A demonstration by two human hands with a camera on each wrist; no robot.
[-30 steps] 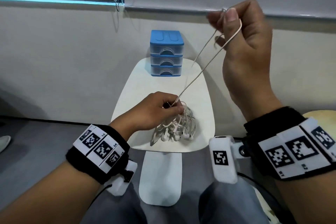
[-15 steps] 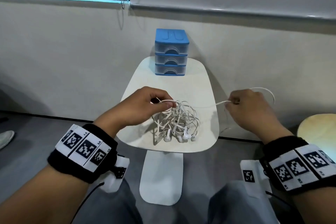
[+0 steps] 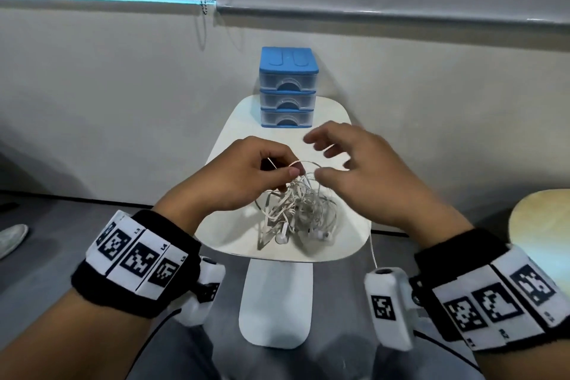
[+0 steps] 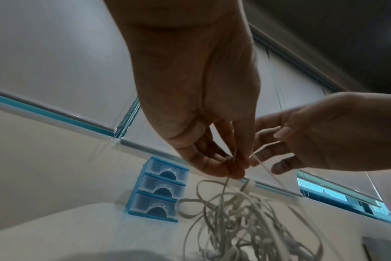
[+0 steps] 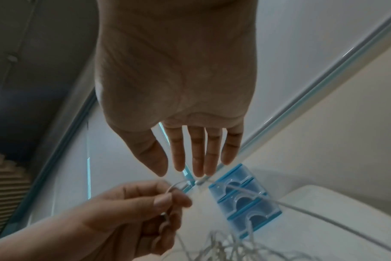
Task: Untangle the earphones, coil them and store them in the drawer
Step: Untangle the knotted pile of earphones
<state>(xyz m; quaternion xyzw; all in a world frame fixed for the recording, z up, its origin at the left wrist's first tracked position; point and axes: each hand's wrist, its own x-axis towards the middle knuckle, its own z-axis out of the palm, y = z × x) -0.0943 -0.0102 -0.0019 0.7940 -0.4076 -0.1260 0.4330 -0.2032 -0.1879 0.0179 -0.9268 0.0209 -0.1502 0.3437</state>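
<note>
Pinching earphones (image 3: pixel 296 210) in left hand (image 3: pixel 246 176); right hand (image 3: pixel 364 173) spread, near table (image 3: pixel 354 244) edge.

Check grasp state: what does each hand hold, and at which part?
Left hand pinches a strand of the tangled white wired earphones at the top of the bundle, thumb against fingertips. Right hand has straight, spread fingers and holds nothing.

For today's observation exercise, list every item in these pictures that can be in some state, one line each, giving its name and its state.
earphones: tangled pile on the table, not coiled, one strand lifted.
left hand: pinches an earphone strand.
right hand: fingers straight and spread, holding nothing.
drawer unit: upright at the table's far end, all three drawers closed.
table: carries the earphones and drawer unit.
</note>
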